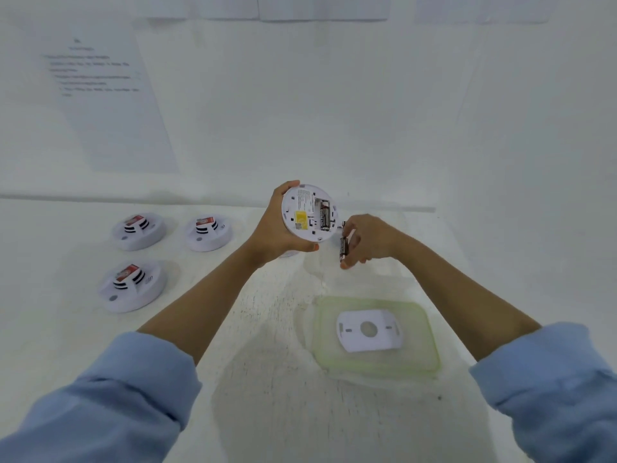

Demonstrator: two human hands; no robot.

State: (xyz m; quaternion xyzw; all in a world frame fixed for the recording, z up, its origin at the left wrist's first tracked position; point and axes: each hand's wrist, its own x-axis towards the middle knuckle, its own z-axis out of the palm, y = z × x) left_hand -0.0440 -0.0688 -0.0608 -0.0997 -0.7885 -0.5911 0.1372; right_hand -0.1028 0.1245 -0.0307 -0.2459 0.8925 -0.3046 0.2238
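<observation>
**Loose battery held beside an opened smoke detector**

A round white smoke detector [309,212] is held above the tabletop [267,412], tilted so that its back is turned toward the camera. It is gripped at the rim by the left hand [277,235], with the fingers [289,186] curled over the upper edge and the thumb pressed under the lower one. In its open battery compartment one dark battery [324,213] is seen seated, and a yellow label [300,217] is fixed just beside it.

A second battery [344,250] is pinched upright in the right hand [370,238], just beside the detector's right edge. It is clamped between the thumb and curled fingers.

Nearer the person, a shallow translucent container [430,335] with a green rim lies on the tabletop. One white mounting plate [369,330] with a round centre hole lies flat inside it.

Well apart to the left, three more detectors [138,230] [208,233] [132,285] are set face up. A printed sheet [110,105] is fixed to the wall behind them.
</observation>
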